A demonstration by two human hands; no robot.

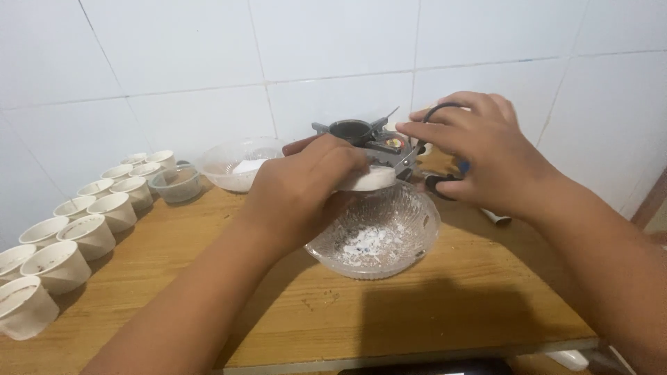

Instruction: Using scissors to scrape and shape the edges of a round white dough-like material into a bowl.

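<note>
Hands are meeting over a clear glass bowl (pixel 389 239) that is sitting on the wooden table (pixel 431 305), with white crumbs lying in its bottom. The left hand (pixel 302 191) is curling its fingers around a flat white disc (pixel 372 180), holding it at the bowl's far rim. The right hand (pixel 486 156) is gripping black scissors (pixel 438 149), with fingers through the loops; the blades are pointing toward the disc, though whether they are touching it is hard to tell, since the fingers are hiding the spot. Just behind the disc a small grey gas burner (pixel 358 132) is standing near the white tiled wall (pixel 208 55). A second glass bowl (pixel 236 163) holding something white is resting at the back left, with a small clear container (pixel 177 182) beside it. Two rows of white paper cups (pixel 76 232) are lining the table's left edge.
</note>
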